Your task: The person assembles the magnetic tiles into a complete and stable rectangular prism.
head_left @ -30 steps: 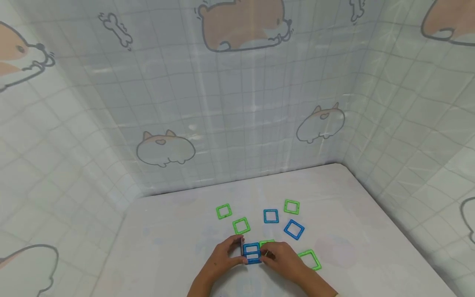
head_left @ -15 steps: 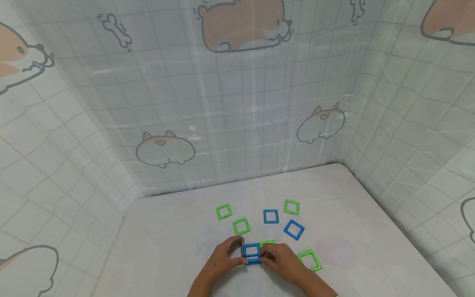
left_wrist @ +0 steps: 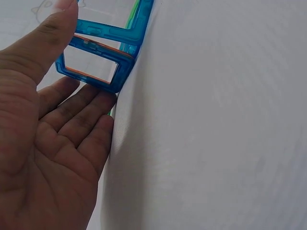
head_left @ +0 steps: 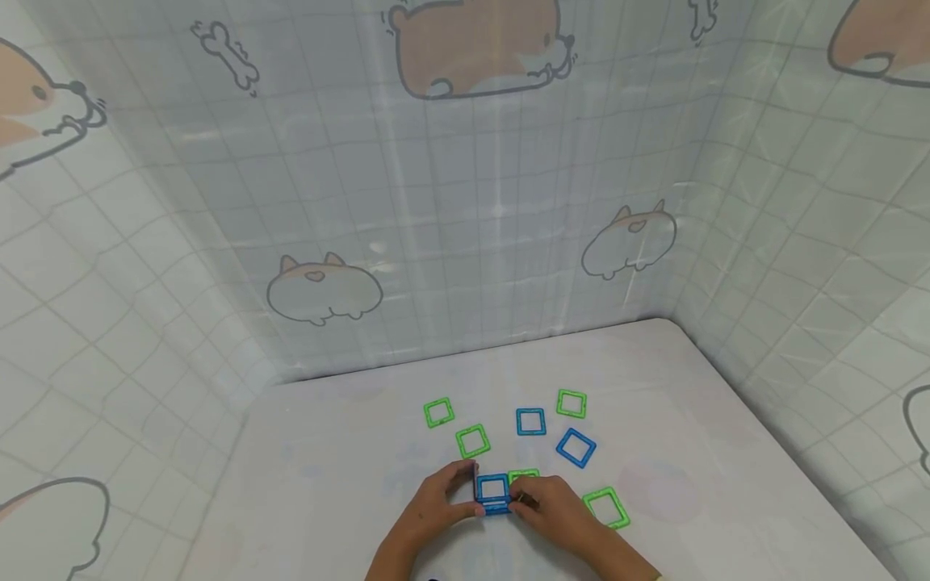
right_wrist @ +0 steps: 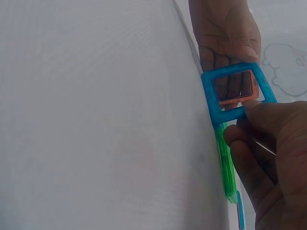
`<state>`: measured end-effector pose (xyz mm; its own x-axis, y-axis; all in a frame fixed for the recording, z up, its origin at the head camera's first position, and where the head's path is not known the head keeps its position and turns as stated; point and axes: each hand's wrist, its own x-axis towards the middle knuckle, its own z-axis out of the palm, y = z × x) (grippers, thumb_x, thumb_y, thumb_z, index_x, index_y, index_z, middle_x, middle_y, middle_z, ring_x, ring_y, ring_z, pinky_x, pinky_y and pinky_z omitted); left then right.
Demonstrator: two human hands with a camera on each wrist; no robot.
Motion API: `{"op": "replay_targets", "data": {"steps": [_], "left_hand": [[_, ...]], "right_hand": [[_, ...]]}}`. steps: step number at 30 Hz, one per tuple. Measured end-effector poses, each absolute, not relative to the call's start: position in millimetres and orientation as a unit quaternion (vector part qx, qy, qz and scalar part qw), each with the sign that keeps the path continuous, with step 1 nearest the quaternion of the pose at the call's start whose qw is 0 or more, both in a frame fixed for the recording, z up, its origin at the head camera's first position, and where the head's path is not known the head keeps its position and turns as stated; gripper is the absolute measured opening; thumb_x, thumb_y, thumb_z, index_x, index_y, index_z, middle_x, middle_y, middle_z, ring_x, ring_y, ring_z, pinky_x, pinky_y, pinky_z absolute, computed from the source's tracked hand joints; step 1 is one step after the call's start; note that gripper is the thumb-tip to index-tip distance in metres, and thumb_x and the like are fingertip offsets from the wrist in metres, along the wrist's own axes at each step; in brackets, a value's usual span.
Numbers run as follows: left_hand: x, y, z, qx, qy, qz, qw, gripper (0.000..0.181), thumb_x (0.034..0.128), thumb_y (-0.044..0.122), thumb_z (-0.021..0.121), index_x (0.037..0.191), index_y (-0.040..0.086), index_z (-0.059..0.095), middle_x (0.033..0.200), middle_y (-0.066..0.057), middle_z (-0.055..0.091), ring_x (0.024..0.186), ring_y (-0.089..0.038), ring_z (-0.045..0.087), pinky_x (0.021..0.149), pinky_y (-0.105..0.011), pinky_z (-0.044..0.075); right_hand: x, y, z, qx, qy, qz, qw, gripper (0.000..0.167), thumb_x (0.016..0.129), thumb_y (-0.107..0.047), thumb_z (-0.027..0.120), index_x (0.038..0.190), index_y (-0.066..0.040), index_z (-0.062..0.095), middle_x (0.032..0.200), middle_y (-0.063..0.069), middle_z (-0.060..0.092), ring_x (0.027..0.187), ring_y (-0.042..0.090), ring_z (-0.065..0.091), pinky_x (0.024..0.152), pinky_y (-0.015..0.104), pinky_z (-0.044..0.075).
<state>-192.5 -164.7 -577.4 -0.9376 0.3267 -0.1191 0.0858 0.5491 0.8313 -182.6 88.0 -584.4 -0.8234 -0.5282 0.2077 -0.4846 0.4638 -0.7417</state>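
Blue square magnetic tiles [head_left: 494,510] stand joined in a small box-like structure between both hands, near the front of the table. My left hand [head_left: 438,499] grips its left side, with the thumb at the near edge and the fingers behind. In the left wrist view a blue tile [left_wrist: 136,36] shows beside the thumb, with an orange edge below it. My right hand [head_left: 555,508] holds the right side; in the right wrist view its thumb presses on the near blue tile [right_wrist: 209,93]. A green tile [right_wrist: 226,167] lies beneath the right fingers. Part of the structure is hidden by the hands.
Loose green tiles [head_left: 473,440] and blue tiles [head_left: 531,421] lie flat on the white table [head_left: 349,468] beyond the hands. Another green tile [head_left: 616,504] lies beside the right forearm. Patterned sheeting [head_left: 450,202] surrounds the table at the back and sides.
Within the structure, a blue tile's edge has moved toward me, narrowing the gap at the near side. Both hands stay nearly in place, and the loose tiles have not moved.
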Motion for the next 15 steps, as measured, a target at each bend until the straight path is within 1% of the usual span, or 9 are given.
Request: {"op": "replay_targets", "data": {"steps": [7,10,15], "left_hand": [[-193.0,-163.6,-579.5,0.110,0.879,0.446,0.130,0.088,0.0728,0.055,0.081,0.145,0.016,0.050,0.145,-0.002,0.056,0.139,-0.028,0.046,0.116,-0.052,0.037],[-192.5,-163.1,-580.4,0.112,0.879,0.445,0.127,0.089,0.0722,0.055,0.081,0.146,0.016,0.049,0.146,-0.002,0.055,0.140,-0.028,0.046,0.116,-0.052,0.037],[-190.5,-161.9,-579.4,0.111,0.881,0.443,0.127,0.090,0.0720,0.056,0.081,0.146,0.016,0.049,0.146,-0.003,0.054,0.140,-0.029,0.045,0.115,-0.052,0.038]], "right_hand": [[-183.5,88.5,-585.6,-0.292,0.851,-0.436,0.034,0.010,0.091,-0.019,0.074,0.097,-0.024,0.068,0.094,-0.017,0.071,0.080,-0.006,0.063,0.071,0.017,0.057],[-183.3,88.9,-585.8,-0.290,0.846,-0.445,0.039,0.011,0.090,-0.017,0.074,0.098,-0.022,0.069,0.094,-0.016,0.071,0.080,-0.006,0.064,0.071,0.017,0.058],[-181.8,90.4,-584.3,-0.280,0.843,-0.455,0.065,0.014,0.090,-0.019,0.074,0.104,-0.019,0.069,0.096,-0.014,0.072,0.081,-0.005,0.065,0.072,0.017,0.058]]}}
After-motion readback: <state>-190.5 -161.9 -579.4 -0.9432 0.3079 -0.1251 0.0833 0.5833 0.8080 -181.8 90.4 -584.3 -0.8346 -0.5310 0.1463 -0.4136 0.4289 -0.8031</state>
